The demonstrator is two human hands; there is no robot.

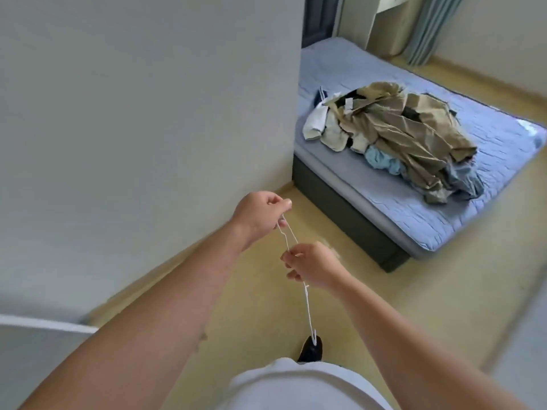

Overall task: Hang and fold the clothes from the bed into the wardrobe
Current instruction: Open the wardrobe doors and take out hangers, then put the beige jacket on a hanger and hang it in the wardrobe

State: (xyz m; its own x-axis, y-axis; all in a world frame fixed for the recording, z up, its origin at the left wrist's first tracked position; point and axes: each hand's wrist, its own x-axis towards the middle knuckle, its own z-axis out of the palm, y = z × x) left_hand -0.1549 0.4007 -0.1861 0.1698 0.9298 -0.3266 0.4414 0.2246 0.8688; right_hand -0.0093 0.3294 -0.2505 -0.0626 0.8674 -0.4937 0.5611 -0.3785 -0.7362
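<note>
A thin white wire hanger [307,309] is held edge-on between both hands over the floor. My left hand [260,216] pinches its upper end. My right hand [310,266] grips it lower down, and the rest hangs toward my foot. A pile of clothes [408,134], mostly khaki with white, light blue and grey pieces, lies on the bed [384,199] at the upper right, well away from both hands. The bed has a blue quilted cover and a dark base. A large white panel [148,113] fills the left side; whether it is the wardrobe I cannot tell.
Yellow floor [429,291] runs between me and the bed. A curtain [429,28] and a pale cabinet [387,22] stand beyond the bed's far end. My dark-socked foot [310,349] is on the floor below the hanger. A white edge [44,322] crosses the lower left.
</note>
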